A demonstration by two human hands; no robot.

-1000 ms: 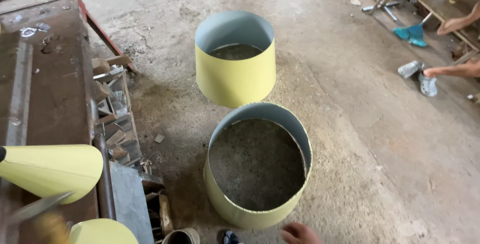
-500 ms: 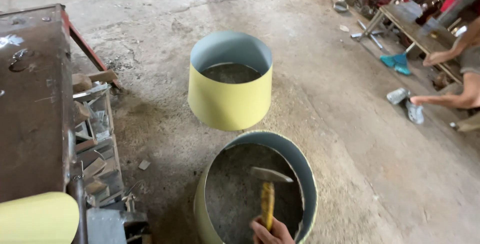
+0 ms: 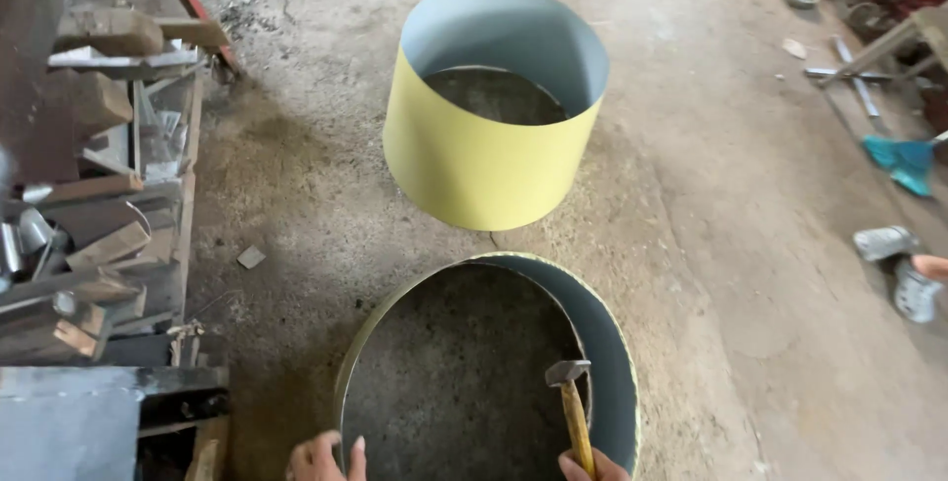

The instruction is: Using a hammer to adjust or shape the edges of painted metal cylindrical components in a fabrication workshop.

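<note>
Head view: My right hand [image 3: 592, 465] is clenched on the wooden handle of a hammer [image 3: 571, 407]. The steel head points up and sits inside the near sheet-metal ring [image 3: 617, 362], close to its grey inner wall on the right. My left hand [image 3: 326, 457] rests on the ring's near rim at lower left; the fingers lie over the edge, and I cannot tell whether they actually grip it.

The near ring stands open-ended on the concrete floor [image 3: 750, 244], directly below me. A second ring [image 3: 474, 160], yellow outside and grey inside, stands just beyond it, apart. A rack of metal and wood offcuts [image 3: 99, 195] is at left.

Handling: the ring looks thin-walled, light, flexible and sharp at the edge. Hold it flat-handed on the rim.
</note>
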